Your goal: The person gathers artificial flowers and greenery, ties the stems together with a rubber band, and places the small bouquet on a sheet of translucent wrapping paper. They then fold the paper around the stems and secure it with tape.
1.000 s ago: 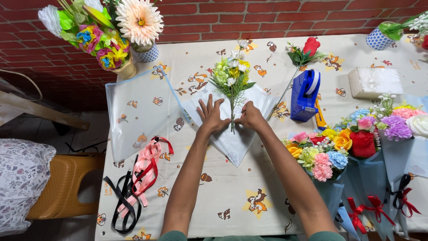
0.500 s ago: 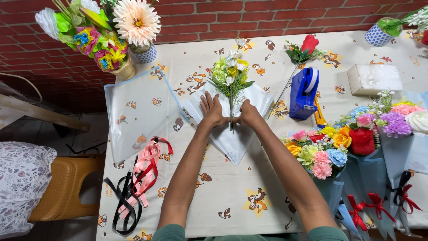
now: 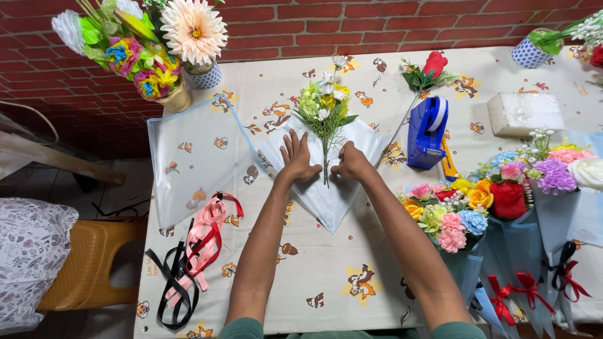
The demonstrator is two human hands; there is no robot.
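A small bunch of yellow, white and green artificial flowers [image 3: 325,100] lies with its stem pointing toward me on a translucent white wrapping sheet [image 3: 326,201] laid as a diamond on the table. My left hand [image 3: 298,157] rests flat on the sheet, fingers spread, just left of the stem. My right hand [image 3: 350,162] presses on the sheet just right of the stem, fingers curled down. The two hands sit on either side of the stem.
A second translucent sheet [image 3: 188,157] lies to the left, with pink, red and black ribbons [image 3: 195,251] below it. A blue tape dispenser [image 3: 427,132], a red rose [image 3: 433,66] and a white foam block [image 3: 524,113] sit right. Finished bouquets [image 3: 496,207] crowd the right edge; flower vases [image 3: 169,69] stand at back left.
The hands have stayed on the sheet beside the stem. The right hand's fingers have curled in more against the sheet. The flowers have hardly moved.
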